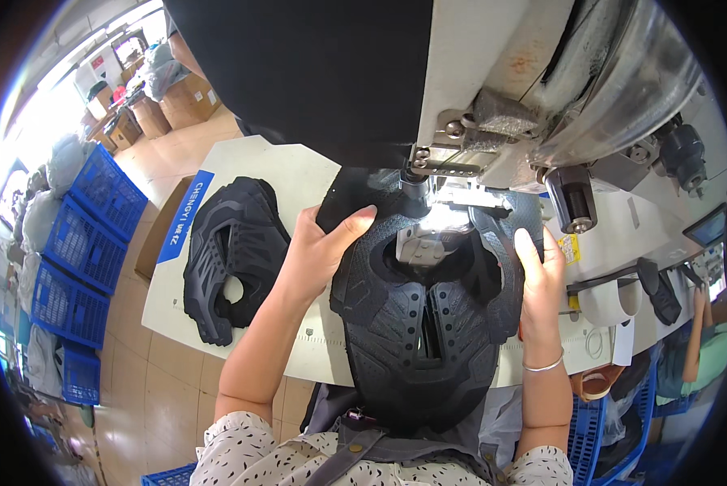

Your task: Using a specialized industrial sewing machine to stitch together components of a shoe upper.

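Note:
A black shoe upper (420,340) with a textured, eyeletted front hangs over the table's near edge, its far end under the brightly lit head of a sewing machine (448,166). My left hand (319,249) pinches its far left side, thumb on top and the other fingers mostly hidden underneath. On the opposite side, my right hand (542,279) grips the right edge with the thumb upward. The machine hides the exact stitching point. More black shoe uppers (238,251) lie stacked on the table left of my left forearm.
The pale worktable (311,170) has a blue strip along its left edge. Stacked blue crates (72,275) line the left aisle, with cardboard boxes (187,101) behind. A small white holder (610,304) stands right of my right hand. Another person's arm (694,344) shows at far right.

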A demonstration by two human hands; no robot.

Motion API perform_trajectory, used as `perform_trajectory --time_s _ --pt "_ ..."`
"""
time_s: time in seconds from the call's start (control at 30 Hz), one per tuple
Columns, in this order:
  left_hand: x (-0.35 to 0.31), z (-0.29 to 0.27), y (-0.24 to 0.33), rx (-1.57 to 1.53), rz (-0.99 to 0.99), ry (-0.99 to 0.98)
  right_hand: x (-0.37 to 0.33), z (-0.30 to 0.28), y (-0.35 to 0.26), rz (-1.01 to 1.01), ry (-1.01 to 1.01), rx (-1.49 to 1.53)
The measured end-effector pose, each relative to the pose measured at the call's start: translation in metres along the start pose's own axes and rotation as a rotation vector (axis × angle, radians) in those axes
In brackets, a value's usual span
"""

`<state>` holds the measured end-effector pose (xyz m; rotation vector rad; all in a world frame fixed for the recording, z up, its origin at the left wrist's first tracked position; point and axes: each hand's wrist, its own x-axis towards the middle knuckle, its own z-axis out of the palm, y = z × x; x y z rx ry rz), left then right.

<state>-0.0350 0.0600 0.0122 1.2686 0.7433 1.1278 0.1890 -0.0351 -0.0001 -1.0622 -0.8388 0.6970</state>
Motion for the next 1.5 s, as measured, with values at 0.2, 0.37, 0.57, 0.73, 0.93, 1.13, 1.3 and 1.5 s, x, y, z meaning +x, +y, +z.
perform_trajectory --time_s 0.2,0.37,0.57,0.73,0.93,1.13,1.3,1.5 --pt "0.002 0.002 0.002 -0.139 -0.101 -0.028 0.008 -0.006 -0.002 -0.002 -0.034 -0.061" --pt "0.020 0.006 -0.006 -0.240 0.144 0.248 0.063 0.001 0.022 0.191 -0.056 0.145" --pt "-0.022 -0.119 -0.024 -0.208 0.140 0.671 0.058 -0.013 0.042 0.037 -0.247 0.148" --pt "-0.078 -0.222 -0.039 0.134 0.014 0.876 -0.001 -0.031 0.022 -0.046 -0.297 -0.818" --pt "-0.079 -0.256 -0.065 1.473 0.112 0.859 -0.036 -0.022 0.020 -0.080 -0.213 -1.059" --pt "-0.069 -0.216 -0.055 1.752 -0.015 1.085 -0.031 -0.019 0.026 -0.278 -0.063 -0.903" --pt "-0.092 -0.103 -0.043 1.083 0.597 0.419 -0.038 -0.013 0.015 -0.299 0.079 -0.400" --pt "-0.109 -0.015 -0.056 0.940 0.344 -0.064 -0.070 -0.018 0.004 0.048 -0.422 -0.317"
